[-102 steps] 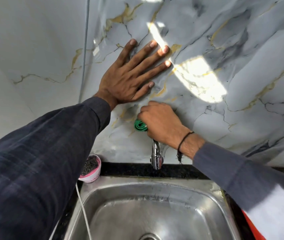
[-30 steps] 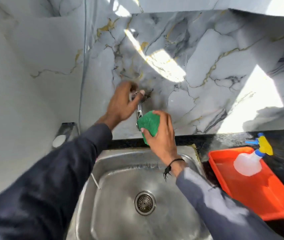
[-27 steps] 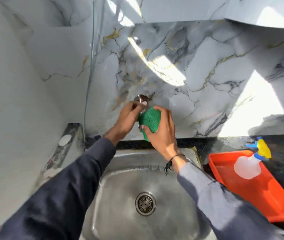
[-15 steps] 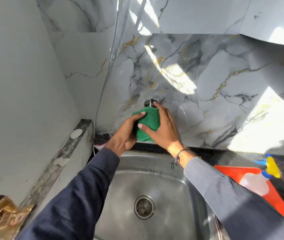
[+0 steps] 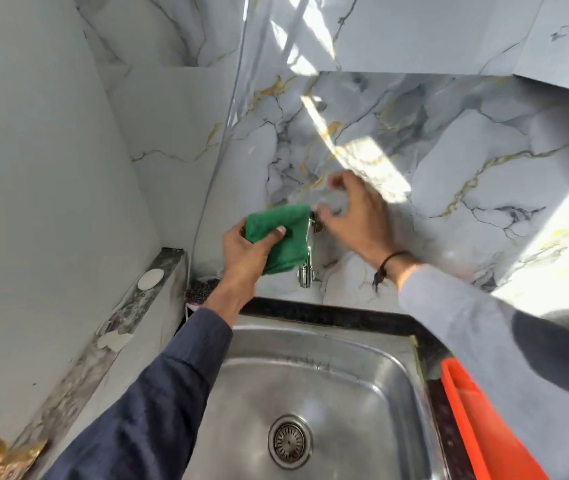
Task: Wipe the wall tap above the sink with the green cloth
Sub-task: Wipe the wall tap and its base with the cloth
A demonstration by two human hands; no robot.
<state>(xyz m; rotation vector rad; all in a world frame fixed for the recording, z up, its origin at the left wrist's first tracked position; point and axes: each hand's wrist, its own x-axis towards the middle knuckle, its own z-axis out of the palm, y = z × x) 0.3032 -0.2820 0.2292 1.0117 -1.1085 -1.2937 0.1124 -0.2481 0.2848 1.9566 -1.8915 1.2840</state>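
The green cloth has passed from the right hand to the left hand, which now grips it folded, thumb on top, pressed against the left side of the chrome wall tap. The right hand is empty, fingers loosely spread by the tap's wall base. The steel sink lies below, an orange tray at the counter's right edge
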